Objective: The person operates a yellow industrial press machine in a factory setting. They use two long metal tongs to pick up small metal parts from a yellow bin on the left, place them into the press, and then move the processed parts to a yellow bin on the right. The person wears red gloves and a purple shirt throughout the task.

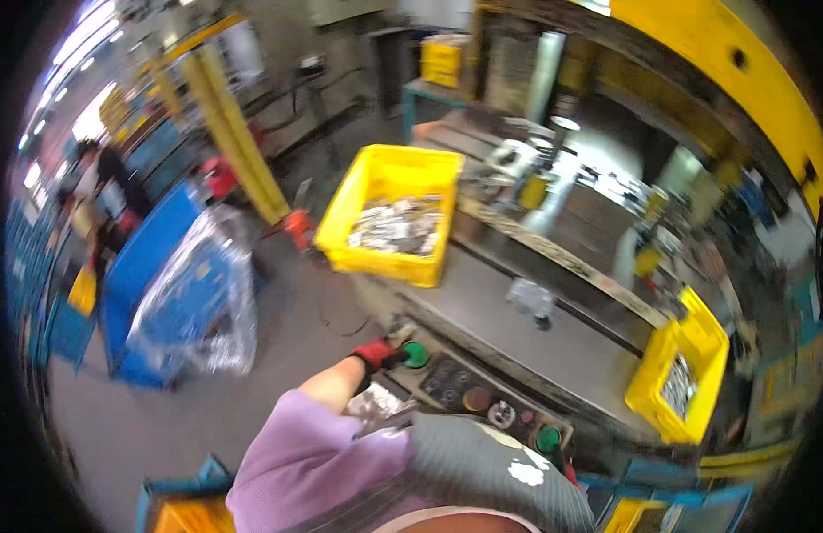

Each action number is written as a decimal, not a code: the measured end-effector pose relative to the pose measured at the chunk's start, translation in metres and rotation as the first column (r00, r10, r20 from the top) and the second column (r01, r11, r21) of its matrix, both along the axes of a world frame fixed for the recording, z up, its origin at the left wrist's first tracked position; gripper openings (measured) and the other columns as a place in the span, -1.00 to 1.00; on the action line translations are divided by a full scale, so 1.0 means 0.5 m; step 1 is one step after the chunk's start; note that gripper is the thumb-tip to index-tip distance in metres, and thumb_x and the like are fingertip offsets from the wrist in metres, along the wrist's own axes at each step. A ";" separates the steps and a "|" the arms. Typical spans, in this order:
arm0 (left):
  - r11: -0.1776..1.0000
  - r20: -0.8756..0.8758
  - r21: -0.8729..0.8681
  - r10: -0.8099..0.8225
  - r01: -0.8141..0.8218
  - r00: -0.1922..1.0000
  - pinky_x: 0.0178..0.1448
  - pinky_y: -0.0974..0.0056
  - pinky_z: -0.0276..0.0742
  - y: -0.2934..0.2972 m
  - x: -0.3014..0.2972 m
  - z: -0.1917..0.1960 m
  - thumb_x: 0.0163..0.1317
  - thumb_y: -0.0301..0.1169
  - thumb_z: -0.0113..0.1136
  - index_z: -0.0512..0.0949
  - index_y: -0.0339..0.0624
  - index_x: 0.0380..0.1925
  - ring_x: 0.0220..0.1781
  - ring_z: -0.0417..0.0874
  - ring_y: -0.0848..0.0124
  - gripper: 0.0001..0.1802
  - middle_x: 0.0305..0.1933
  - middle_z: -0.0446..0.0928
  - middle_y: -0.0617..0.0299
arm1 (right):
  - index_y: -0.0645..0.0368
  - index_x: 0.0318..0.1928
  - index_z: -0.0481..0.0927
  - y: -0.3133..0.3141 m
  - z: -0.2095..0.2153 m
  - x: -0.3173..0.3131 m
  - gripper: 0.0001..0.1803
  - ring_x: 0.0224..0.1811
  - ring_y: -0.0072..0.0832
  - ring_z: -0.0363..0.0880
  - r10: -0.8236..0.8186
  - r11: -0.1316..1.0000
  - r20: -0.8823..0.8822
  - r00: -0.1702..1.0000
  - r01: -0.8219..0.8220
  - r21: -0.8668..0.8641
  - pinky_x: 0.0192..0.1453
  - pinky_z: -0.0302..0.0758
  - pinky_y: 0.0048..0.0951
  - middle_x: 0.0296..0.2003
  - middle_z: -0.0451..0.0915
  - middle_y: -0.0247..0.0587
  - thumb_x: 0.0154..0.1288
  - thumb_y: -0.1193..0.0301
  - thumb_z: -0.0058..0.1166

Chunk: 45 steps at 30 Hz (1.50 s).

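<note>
My left hand (382, 354), in a red and dark glove, reaches to a round green push button (416, 354) at the left end of a control panel (447, 380). Blur hides how its fingers are bent and whether they press. Of my right hand (570, 473) only a bit of red glove shows, close to a second green button (549, 439) at the panel's right end; my body hides the rest. Between these buttons are several dark knobs, a reddish round button (476, 399) and a silver round control (501, 414).
A press with a grey bed (509, 306) stands ahead; a crumpled clear plastic piece (530, 298) lies on it. Yellow bins of metal parts stand left (389, 213) and right (678, 377). A blue container (185, 293) with plastic film stands left. People work far left.
</note>
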<state>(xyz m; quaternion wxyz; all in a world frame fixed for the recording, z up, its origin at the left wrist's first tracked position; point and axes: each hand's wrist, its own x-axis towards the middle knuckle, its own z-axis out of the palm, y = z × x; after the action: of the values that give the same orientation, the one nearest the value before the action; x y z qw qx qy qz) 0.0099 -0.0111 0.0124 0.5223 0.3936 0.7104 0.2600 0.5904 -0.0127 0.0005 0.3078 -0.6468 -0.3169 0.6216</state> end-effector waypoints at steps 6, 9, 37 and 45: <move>0.976 0.081 -0.153 0.171 -0.157 0.982 -0.45 0.29 0.48 0.033 -0.030 -0.075 -0.26 -0.16 0.45 0.27 -0.47 -0.06 -0.45 0.53 0.36 -0.16 -0.29 0.50 0.07 | 0.00 -0.08 0.45 -0.069 -0.038 0.014 -0.66 -0.50 -0.39 0.35 -0.077 0.990 -0.063 0.995 0.069 -0.126 -0.49 0.24 -0.29 -0.44 0.41 -0.19 0.16 0.17 -0.05; 0.972 -0.048 -0.232 -0.057 0.045 0.997 -0.51 0.26 0.43 0.050 -0.057 -0.106 -0.24 -0.19 0.44 0.42 -0.42 -0.22 -0.47 0.53 0.37 -0.36 -0.43 0.52 0.09 | -0.03 -0.11 0.48 -0.079 -0.047 0.008 -0.68 -0.57 -0.38 0.36 -0.088 0.984 -0.079 0.993 0.074 -0.160 -0.58 0.26 -0.27 -0.51 0.43 -0.19 0.14 0.16 -0.02; 0.975 0.312 0.036 0.198 -0.220 0.929 -0.55 0.38 0.38 0.009 0.037 0.080 -0.09 -0.32 0.36 0.48 -0.29 -0.43 -0.58 0.48 0.47 -0.68 -0.50 0.50 0.24 | 0.11 -0.03 0.42 -0.083 -0.023 0.025 -0.57 -0.64 -0.46 0.38 -0.066 0.977 -0.107 0.992 0.042 -0.210 -0.67 0.31 -0.42 -0.44 0.46 -0.28 0.17 0.13 -0.03; 0.904 -0.315 0.392 0.306 -0.171 0.898 -0.01 0.11 0.41 -0.200 0.001 0.019 0.05 -0.42 0.06 0.49 -0.19 -0.17 -0.06 0.47 -0.01 -0.71 -0.11 0.49 -0.03 | 0.04 -0.06 0.46 0.061 0.106 -0.015 -0.53 -0.67 -0.44 0.38 -0.214 0.926 0.324 0.922 0.085 0.368 -0.69 0.28 -0.42 -0.49 0.48 -0.30 0.11 0.03 -0.02</move>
<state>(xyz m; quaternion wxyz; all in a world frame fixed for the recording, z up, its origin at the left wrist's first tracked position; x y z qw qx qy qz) 0.0103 -0.1113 0.0216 0.2632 0.4313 0.7806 0.3680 0.5829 0.0177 0.0533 0.4012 -0.7073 -0.4211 0.4018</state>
